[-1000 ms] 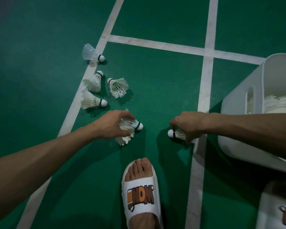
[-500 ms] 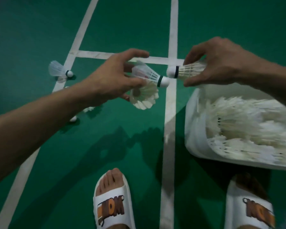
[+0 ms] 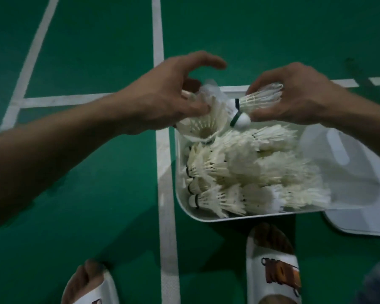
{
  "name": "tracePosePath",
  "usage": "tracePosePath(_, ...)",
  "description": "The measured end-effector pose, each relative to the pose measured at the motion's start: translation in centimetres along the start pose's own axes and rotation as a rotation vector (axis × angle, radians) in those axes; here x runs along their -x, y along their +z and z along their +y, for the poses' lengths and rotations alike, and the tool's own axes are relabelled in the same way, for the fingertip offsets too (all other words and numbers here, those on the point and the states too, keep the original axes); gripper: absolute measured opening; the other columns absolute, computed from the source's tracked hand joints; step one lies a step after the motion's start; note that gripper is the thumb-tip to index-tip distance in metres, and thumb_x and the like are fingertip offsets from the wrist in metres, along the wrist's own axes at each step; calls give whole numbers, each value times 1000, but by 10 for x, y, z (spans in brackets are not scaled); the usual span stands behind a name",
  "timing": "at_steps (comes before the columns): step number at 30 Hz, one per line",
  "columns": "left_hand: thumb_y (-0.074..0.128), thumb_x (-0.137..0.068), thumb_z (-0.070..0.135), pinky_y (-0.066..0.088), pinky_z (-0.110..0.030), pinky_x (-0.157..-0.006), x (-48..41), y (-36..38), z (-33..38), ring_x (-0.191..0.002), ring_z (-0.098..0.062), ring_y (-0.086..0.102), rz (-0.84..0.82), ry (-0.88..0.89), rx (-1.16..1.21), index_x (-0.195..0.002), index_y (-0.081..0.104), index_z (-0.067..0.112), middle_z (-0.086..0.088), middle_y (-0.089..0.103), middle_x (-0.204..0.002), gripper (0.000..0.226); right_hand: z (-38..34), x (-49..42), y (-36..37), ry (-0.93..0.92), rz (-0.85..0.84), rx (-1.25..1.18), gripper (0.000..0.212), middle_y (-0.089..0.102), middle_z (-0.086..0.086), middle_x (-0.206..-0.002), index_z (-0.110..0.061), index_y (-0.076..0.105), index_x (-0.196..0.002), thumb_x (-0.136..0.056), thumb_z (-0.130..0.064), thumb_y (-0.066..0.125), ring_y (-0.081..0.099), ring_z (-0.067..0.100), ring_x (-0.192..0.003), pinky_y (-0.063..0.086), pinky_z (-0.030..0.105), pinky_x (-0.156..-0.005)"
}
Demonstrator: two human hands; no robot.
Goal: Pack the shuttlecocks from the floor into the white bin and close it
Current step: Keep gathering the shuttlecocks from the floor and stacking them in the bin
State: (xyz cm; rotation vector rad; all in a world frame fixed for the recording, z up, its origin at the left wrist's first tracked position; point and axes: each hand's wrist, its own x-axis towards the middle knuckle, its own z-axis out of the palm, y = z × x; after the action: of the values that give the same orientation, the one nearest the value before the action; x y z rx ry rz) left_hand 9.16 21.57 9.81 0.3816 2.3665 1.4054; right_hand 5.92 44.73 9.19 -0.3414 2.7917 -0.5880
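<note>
The white bin (image 3: 208, 216) stands open on the green floor, filled with several white feather shuttlecocks (image 3: 246, 172). My left hand (image 3: 162, 95) hovers over the bin's far left corner and holds two shuttlecocks (image 3: 203, 120), one with its feather skirt facing me. My right hand (image 3: 298, 95) is over the bin's far edge and pinches one shuttlecock (image 3: 259, 99) by its feathers, cork pointing left.
The bin's white lid (image 3: 360, 222) lies on the floor to the right of the bin. White court lines (image 3: 167, 172) cross the green floor. My two feet in white slippers (image 3: 272, 264) stand just below the bin.
Both hands have carried their shuttlecocks to the right, from beside the bin to above its far edge. The view has swung right, so the loose shuttlecocks on the floor are out of frame.
</note>
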Motion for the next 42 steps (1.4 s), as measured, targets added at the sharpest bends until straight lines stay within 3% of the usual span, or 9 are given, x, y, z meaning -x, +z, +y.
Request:
tracePosePath(4,67,-81,15,54,-15,-64,-16,25,-8,-89,-1,65,-126,-55,-71,-127,45,49,13,61,-107,61,37,15,3,17,-38,113,38,66,-2,-96,-32,67,-99,-65,-40,82,59,18,-82,44,29,-72)
tracePosePath(10,68,-84,15,57,-29,-76,-39,39,-16,-87,-8,68,-129,-100,-80,-124,49,48,7,63,-109,56,77,28,20,79,-204,227,52,63,2,-120,-27,65,-113,-66,-40,83,57,19,-96,44,28,-77)
tracePosePath(13,67,-85,13,57,-26,-74,-45,43,-20,-86,-9,69,-150,-131,-83,-124,50,46,5,65,-108,54,79,31,40,34,-248,189,55,61,0,-122,-26,64,-115,-66,-44,82,50,14,-96,37,25,-78)
tracePosePath(17,66,-85,12,56,-28,-75,-47,44,-18,-87,-10,69,-135,-157,-85,-127,50,42,4,65,-110,54,73,26,57,37,-282,19,66,56,-3,-130,-28,57,-126,-67,-47,81,55,13,-105,44,27,-84)
tracePosePath(20,66,-84,10,58,-40,-78,-45,42,-14,-87,-12,69,-97,-157,-77,-127,50,40,4,67,-106,55,74,28,48,85,-337,-158,76,56,-3,-128,-29,52,-131,-64,-42,84,57,14,-107,49,33,-93)
tracePosePath(27,67,-84,7,55,-51,-82,-38,45,-14,-87,-17,70,-87,-137,-98,-125,52,39,4,70,-101,54,79,32,47,77,-275,-116,65,62,-13,-94,-23,60,-125,-66,-30,86,64,6,-87,55,27,-83)
tracePosePath(32,66,-84,7,52,-58,-83,-35,42,-8,-89,-22,69,-83,-121,-81,-126,52,38,5,71,-99,54,68,25,63,62,-212,-157,59,69,-4,-101,-17,64,-119,-65,-27,87,65,10,-85,55,29,-83)
tracePosePath(36,68,-82,8,57,-43,-82,-35,42,-8,-91,-17,68,-80,-109,-64,-125,51,41,3,67,-106,57,74,22,63,59,-253,-158,73,66,-5,-116,-20,58,-129,-63,-30,87,63,1,-81,48,15,-72)
tracePosePath(42,69,-83,11,56,-32,-82,-39,45,-4,-92,-10,67,-86,-55,-82,-127,49,43,3,63,-113,57,87,25,38,46,-360,-241,87,56,-11,-129,-27,51,-134,-56,-34,86,67,2,-84,54,19,-73)
